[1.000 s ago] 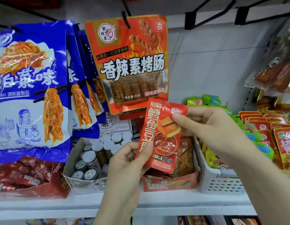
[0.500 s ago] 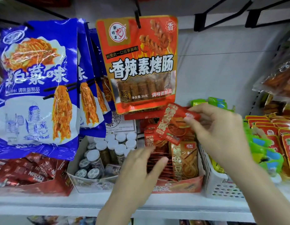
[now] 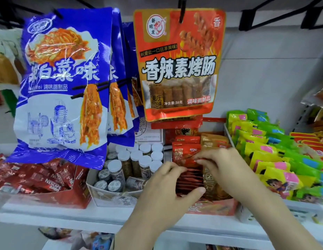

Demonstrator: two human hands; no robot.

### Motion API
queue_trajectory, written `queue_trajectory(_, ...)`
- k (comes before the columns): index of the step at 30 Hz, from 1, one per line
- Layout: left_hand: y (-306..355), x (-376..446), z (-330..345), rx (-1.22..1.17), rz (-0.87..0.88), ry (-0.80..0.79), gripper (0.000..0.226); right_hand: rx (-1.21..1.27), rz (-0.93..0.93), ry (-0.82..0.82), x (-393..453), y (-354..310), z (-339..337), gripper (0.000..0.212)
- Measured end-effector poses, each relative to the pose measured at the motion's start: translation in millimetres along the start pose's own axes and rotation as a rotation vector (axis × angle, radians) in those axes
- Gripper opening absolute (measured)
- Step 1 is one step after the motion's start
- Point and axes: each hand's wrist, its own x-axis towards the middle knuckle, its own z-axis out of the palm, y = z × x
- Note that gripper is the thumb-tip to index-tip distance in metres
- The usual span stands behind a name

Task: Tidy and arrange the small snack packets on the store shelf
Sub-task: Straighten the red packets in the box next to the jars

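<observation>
At the far left of the white shelf point(image 3: 48, 216), a red open-fronted carton holds Nescafé sachets point(image 3: 39, 179), and blue hanging snack bags point(image 3: 63, 83) droop over it from hooks above. Next along, a white cardboard tray point(image 3: 110, 197) carries small white-capped jars point(image 3: 137, 159). Above the middle hangs an orange-red bag of spicy vegetarian sausage point(image 3: 178, 64). Below it sits the red display box point(image 3: 213, 207), packed with upright red snack packets point(image 3: 189, 179) on its left side and brown packets point(image 3: 214, 143) on its right. The left hand point(image 3: 166, 192) reaches into the box with fingers curled over the tops of the red row and the thumb pressed against the row's front. The right hand point(image 3: 224, 166) pinches the top edge of one red packet point(image 3: 186, 154) that stands in the row, just behind the left fingers. Farther right, a white basket point(image 3: 247, 215) holds yellow and green packets point(image 3: 265, 156), with more red packets point(image 3: 314, 147) at the edge.
</observation>
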Motion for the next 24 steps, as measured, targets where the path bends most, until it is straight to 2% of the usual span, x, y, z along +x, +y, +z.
queue_trajectory(3, 2.5, -2.1, 0.2, 0.01, -0.023, 0.04, 0.062, -0.046, 0.01, -0.148, 1.0, -1.1, 5.7, 0.025)
queue_trajectory(5, -0.1, -1.7, 3.2, 0.033, 0.018, 0.067, 0.074, -0.025, 0.021, -0.23, -0.4, -1.2, 8.8, 0.028)
queue_trajectory(7, -3.0, -1.7, 5.2, 0.105, 0.059, 0.058, 0.083, -0.006, 0.03, -0.244, 0.6, -1.9, 8.6, 0.026)
queue_trajectory(8, -3.6, -2.3, 5.1, 0.127, 0.069, 0.046, 0.081, 0.009, 0.034, -0.208, 1.5, -2.3, 7.9, 0.024)
queue_trajectory(10, -4.4, -3.0, 4.5, 0.121, 0.07, 0.028, 0.073, 0.021, 0.035, -0.005, 5.5, -3.5, 6.1, 0.019)
queue_trajectory(12, -4.7, -4.5, 4.2, 0.115, 0.067, 0.022, 0.071, -0.008, 0.039, 0.149, 10.3, -5.5, 6.9, 0.024)
queue_trajectory(15, -4.9, -5.0, 4.2, 0.129, 0.052, 0.009, 0.071, -0.036, 0.084, 0.163, 12.7, -5.5, 13.3, 0.032)
queue_trajectory(18, -5.4, -4.4, 3.1, 0.131, 0.033, -0.016, 0.073, -0.005, 0.119, 0.2, 12.2, -6.0, 19.3, 0.021)
queue_trajectory(22, -4.8, -4.6, 1.9, 0.12, 0.031, -0.026, 0.073, 0.033, 0.133, 0.198, 13.6, -4.8, 22.7, 0.027)
queue_trajectory(24, -4.9, -5.0, 1.4, 0.121, 0.028, -0.024, 0.072, 0.018, 0.128, 0.176, 12.4, -3.4, 25.9, 0.021)
